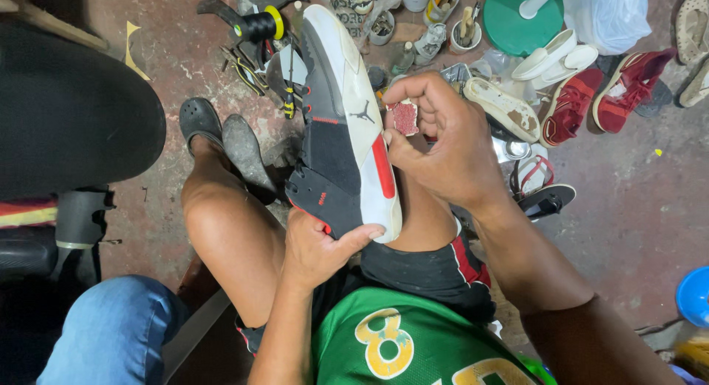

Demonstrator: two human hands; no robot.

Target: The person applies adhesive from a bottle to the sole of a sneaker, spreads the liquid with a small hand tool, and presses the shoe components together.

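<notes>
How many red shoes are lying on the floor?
2. Both red shoes lie side by side on the floor at the upper right, past the right hand: one nearer the hand, the other beside it. More could be hidden in the clutter.

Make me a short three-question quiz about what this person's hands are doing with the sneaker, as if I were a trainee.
1. True or false: the left hand grips the heel end of the black, white and red sneaker.
2. What does the right hand pinch against the shoe's side?
A. a spool of thread
B. a small reddish abrasive piece
C. a screwdriver
3. Fill in: on the floor to the right lies a pair of ____ shoes.

Key
1. True; the thumb lies over the white sole edge.
2. B
3. red
</notes>
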